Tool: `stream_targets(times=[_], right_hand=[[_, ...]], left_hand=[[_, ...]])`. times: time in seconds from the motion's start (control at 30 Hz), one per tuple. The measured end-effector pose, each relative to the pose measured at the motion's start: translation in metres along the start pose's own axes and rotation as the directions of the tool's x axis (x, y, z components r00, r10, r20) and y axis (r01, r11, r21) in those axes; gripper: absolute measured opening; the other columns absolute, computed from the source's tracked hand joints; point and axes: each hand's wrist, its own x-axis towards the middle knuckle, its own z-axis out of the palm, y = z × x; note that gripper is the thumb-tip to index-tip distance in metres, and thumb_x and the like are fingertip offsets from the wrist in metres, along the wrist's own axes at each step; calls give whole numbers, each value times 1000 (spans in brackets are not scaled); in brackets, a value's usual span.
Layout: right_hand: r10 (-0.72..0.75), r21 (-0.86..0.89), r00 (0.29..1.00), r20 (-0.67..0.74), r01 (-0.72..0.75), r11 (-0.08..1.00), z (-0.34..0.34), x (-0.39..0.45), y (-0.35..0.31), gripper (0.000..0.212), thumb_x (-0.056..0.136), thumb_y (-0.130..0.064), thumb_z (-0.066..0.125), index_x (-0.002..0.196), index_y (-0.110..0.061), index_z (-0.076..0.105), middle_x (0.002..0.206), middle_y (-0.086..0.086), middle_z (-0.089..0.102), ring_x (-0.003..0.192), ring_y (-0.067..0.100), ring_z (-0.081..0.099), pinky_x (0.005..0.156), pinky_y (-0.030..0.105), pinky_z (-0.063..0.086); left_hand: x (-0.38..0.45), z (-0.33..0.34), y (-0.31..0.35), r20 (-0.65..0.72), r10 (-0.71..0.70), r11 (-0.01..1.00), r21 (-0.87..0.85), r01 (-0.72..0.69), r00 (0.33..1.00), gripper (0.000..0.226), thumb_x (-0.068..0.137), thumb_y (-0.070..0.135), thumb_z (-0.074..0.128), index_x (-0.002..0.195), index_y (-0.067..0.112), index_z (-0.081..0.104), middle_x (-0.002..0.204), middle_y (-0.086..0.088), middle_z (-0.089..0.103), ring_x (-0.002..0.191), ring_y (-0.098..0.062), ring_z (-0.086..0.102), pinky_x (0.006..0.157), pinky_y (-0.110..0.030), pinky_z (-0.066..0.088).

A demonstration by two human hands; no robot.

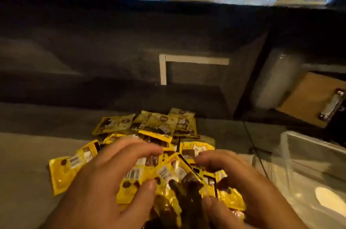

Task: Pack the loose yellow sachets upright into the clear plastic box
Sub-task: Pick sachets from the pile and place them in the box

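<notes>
Gathering step underway. Left hand and right hand are lying apart on the pile of yellow sachets, fingers curling round the near ones, bunching them; firm grip or loose scoop, cannot tell for sure. Sachets are lying flat and jumbled on the desk. Clear plastic box is sitting just right of the pile, looking empty so far. Next move probably calls for squaring a bunch edge-on, then carrying it right and standing it upright inside.
</notes>
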Motion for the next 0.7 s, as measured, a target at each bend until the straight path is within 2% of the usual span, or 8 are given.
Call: stream_targets(times=[0.03,0.1,0.2,0.3,0.37,0.43,0.6,0.7], right_hand=[[-74,53,994,-81,78,996,5,-8,4,28,67,-59,55,91,-72,54,119,-28,52,116,-5,49,85,21,47],[-175,-143,956,-234,144,979,18,-38,-5,49,65,-68,47,115,-64,46,123,-37,43,118,-7,43,93,22,42],[-254,-338,913,-318,141,930,41,-60,-9,45,75,-63,52,119,-51,54,122,-32,41,118,-2,39,96,23,39],[-261,-475,898,-355,68,878,65,-78,-5,45,82,-57,52,124,-43,58,126,-18,49,118,11,42,94,26,39],[-242,-539,923,-300,46,841,80,-91,-9,53,86,-60,50,135,-43,46,136,-14,44,126,16,37,102,33,38],[-187,-588,946,-265,-5,809,91,-94,-10,57,87,-65,46,140,-45,37,141,-15,38,129,15,31,106,37,35],[-160,-593,908,-388,-113,797,97,-100,-15,44,90,-60,46,131,-45,49,138,-12,40,129,16,28,105,38,31],[-143,-597,894,-425,-158,786,97,-104,-14,41,93,-60,41,127,-42,55,133,-13,44,127,15,30,102,38,28]], left_hand=[[-26,-2,-10,84,75,996,43,-79,994,18,80,39,54,88,51,65,111,23,59,109,8,54,76,-6,39],[-56,-7,-18,120,129,970,190,-150,984,30,77,51,51,105,49,61,113,34,53,109,13,50,80,-13,39],[-82,0,-16,102,76,974,205,-96,992,29,80,50,50,101,41,66,105,26,57,104,7,51,85,-13,38],[-114,7,-16,92,114,956,262,-135,989,30,82,44,49,95,32,72,99,17,61,99,-10,54,87,-35,46],[-135,5,-20,114,84,953,282,-113,990,34,81,46,48,96,30,74,98,14,61,99,-13,53,87,-42,48],[-149,5,-22,139,71,941,319,-112,988,40,81,50,47,106,32,72,104,16,58,105,-10,48,89,-44,48],[-169,0,-11,210,111,907,378,-186,971,57,80,59,46,128,33,61,124,12,54,121,-12,44,101,-42,40],[-175,7,-11,248,99,899,392,-194,964,51,84,51,54,133,36,57,129,14,50,124,-9,40,104,-34,36]])
